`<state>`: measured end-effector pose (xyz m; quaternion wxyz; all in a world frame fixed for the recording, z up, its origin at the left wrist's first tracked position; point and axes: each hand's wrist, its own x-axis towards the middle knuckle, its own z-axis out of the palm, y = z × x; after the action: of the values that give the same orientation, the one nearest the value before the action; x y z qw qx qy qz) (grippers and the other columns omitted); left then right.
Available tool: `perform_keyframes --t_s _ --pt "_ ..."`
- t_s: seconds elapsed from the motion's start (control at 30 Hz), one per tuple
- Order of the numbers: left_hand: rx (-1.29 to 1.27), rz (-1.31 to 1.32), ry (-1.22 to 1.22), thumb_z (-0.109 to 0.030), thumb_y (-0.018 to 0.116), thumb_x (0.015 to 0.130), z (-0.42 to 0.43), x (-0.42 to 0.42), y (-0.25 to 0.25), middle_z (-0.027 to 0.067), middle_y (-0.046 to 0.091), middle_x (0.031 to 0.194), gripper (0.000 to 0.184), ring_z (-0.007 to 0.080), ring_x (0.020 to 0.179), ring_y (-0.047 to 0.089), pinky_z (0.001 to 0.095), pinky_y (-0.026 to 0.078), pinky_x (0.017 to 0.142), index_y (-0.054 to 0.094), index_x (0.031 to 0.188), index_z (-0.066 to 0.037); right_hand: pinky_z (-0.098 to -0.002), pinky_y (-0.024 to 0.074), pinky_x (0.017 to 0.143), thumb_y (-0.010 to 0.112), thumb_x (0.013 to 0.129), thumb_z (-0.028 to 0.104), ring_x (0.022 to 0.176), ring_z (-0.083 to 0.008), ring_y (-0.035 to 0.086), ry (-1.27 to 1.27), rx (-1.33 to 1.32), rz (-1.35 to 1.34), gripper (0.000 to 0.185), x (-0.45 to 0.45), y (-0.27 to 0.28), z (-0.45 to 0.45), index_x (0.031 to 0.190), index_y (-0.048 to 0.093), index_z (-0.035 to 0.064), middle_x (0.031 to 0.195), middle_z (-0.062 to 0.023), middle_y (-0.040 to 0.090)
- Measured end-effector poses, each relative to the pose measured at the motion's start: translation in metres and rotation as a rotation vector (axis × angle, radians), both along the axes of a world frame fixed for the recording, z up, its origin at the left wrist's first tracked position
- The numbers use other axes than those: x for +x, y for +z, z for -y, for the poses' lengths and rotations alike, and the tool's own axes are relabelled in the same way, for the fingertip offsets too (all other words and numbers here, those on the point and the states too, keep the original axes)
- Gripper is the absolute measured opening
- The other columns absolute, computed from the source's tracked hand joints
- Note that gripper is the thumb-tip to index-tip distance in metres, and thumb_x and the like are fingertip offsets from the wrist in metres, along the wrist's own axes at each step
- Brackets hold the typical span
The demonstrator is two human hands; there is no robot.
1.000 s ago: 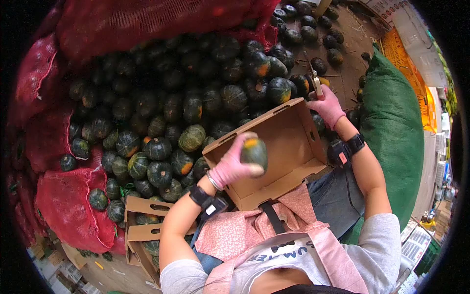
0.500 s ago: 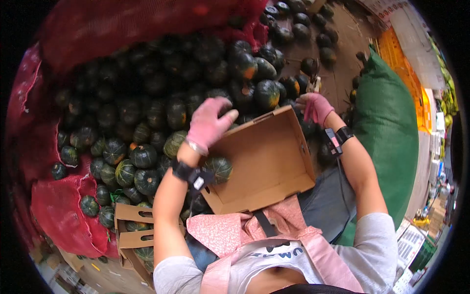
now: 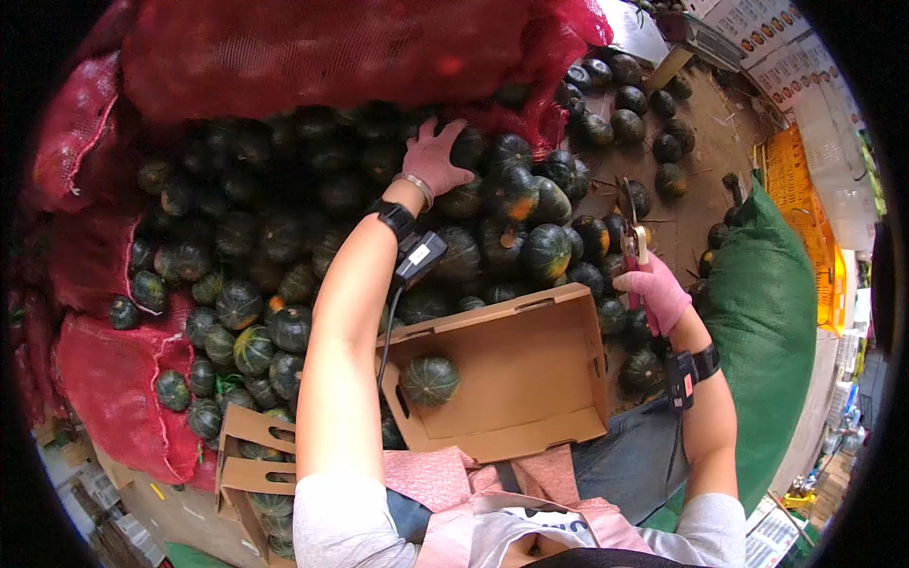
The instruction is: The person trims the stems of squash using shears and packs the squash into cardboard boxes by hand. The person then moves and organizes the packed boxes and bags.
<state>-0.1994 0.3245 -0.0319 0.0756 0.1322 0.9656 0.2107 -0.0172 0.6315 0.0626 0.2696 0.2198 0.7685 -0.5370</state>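
My left hand (image 3: pixel 436 163), in a pink glove, reaches to the back of a heap of dark green kabocha squashes (image 3: pixel 546 250). Its fingers are spread over the squashes and grip none that I can see. My right hand (image 3: pixel 660 292), also gloved in pink, is closed around the handles of a pair of pruning shears (image 3: pixel 641 248), blades pointing up and away from me. Between my arms, at my lap, an open cardboard box (image 3: pixel 511 364) holds a single striped squash (image 3: pixel 431 381) at its left end.
Red mesh sacks (image 3: pixel 322 57) lie behind and left of the heap. A second cardboard box (image 3: pixel 248 464) with squashes stands at lower left. On the right are a stuffed green sack (image 3: pixel 762 331) and an orange crate (image 3: pixel 800 204). Loose squashes (image 3: pixel 628 126) lie on the floor behind.
My left hand has moved away from the box, up to the back of the heap. My right hand has shifted slightly right and lower, shears still in it. The view has tilted.
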Motion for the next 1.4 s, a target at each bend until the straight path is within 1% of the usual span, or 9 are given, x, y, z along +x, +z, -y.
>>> perform_keyframes --t_s 0.33,0.43,0.5,0.6,0.77,0.97,1.03,1.23,1.4 --pt "-0.045 0.082 0.107 -0.038 0.075 0.056 -0.013 0.004 0.006 0.0200 0.032 0.136 0.088 0.0465 0.112 0.043 0.0465 0.042 0.093 0.034 0.133 -0.029 -0.0249 0.0403 0.047 0.063 0.067 0.015 0.058 -0.0125 0.050 -0.041 0.009 -0.086 0.028 0.017 0.021 -0.023 0.090 0.051 0.0050 0.074 -0.0012 0.050" --pt "0.949 0.158 0.102 -0.031 0.074 0.060 0.007 0.018 -0.014 0.0185 0.045 0.124 0.083 0.0425 0.103 0.050 0.0426 0.046 0.089 0.036 0.133 -0.017 -0.0258 0.0412 0.052 0.063 0.065 0.014 0.061 -0.0128 0.050 -0.068 -0.039 -0.063 0.026 0.019 0.019 -0.029 0.088 0.053 0.0055 0.075 -0.0005 0.052" --pt "1.673 0.789 0.101 -0.047 0.067 0.071 0.010 0.050 0.015 0.0216 0.043 0.128 0.080 0.0397 0.103 0.050 0.0478 0.046 0.088 0.034 0.133 -0.008 -0.0255 0.0402 0.050 0.063 0.066 0.013 0.061 -0.0134 0.052 -0.057 -0.077 -0.017 0.027 0.018 0.016 -0.033 0.090 0.054 0.0051 0.076 -0.0017 0.054" --pt "2.162 1.375 -0.075 -0.067 0.054 0.074 0.020 0.079 0.023 0.0243 0.038 0.132 0.088 0.0429 0.109 0.048 0.0557 0.044 0.089 0.034 0.134 -0.007 -0.0242 0.0384 0.051 0.063 0.067 0.014 0.060 -0.0111 0.048 -0.063 -0.063 -0.063 0.028 0.014 0.018 -0.022 0.091 0.052 0.0045 0.074 -0.0012 0.052" --pt "1.858 1.195 0.004 -0.051 0.072 0.068 0.011 0.139 0.054 0.0210 0.037 0.135 0.084 0.0435 0.115 0.044 0.0543 0.044 0.090 0.035 0.134 -0.016 -0.0251 0.0403 0.050 0.068 0.068 0.021 0.055 -0.0105 0.046 0.020 0.043 -0.194 0.036 0.016 0.010 -0.007 0.093 0.048 0.0042 0.074 -0.0013 0.048" --pt "0.118 0.178 -1.041 -0.029 0.077 0.052 -0.016 0.220 0.082 0.0154 0.045 0.120 0.062 0.0387 0.110 0.044 0.0482 0.043 0.085 0.055 0.110 -0.025 -0.0301 0.0435 0.069 0.071 0.065 0.022 0.074 -0.0143 0.047 0.041 0.152 -0.188 0.042 0.014 0.004 0.001 0.097 0.051 0.0021 0.081 -0.0042 0.053" --pt "0.014 0.075 -1.116 -0.030 0.073 0.052 -0.024 0.224 0.071 0.0145 0.046 0.116 0.056 0.0380 0.103 0.047 0.0467 0.044 0.076 0.056 0.105 -0.027 -0.0305 0.0438 0.070 0.070 0.065 0.022 0.076 -0.0155 0.049 0.045 0.180 -0.164 0.043 0.014 0.013 0.012 0.099 0.052 0.0024 0.083 -0.0055 0.054" --pt "0.284 -0.179 -0.674 -0.030 0.075 0.045 0.020 0.197 0.081 0.0165 0.047 0.115 0.067 0.0381 0.099 0.050 0.0457 0.044 0.083 0.056 0.109 -0.020 -0.0301 0.0441 0.072 0.071 0.063 0.023 0.077 -0.0168 0.050 0.104 0.301 -0.270 0.048 0.024 0.023 0.009 0.102 0.051 0.0017 0.083 -0.0073 0.054" --pt "-0.180 -0.144 -0.177 -0.030 0.077 0.047 0.088 0.164 0.081 0.0164 0.044 0.120 0.068 0.0381 0.108 0.044 0.0454 0.042 0.088 0.056 0.111 -0.022 -0.0305 0.0443 0.071 0.071 0.063 0.021 0.075 -0.0174 0.051 0.085 0.346 -0.273 0.045 0.027 0.018 -0.006 0.098 0.051 0.0013 0.081 -0.0073 0.055"
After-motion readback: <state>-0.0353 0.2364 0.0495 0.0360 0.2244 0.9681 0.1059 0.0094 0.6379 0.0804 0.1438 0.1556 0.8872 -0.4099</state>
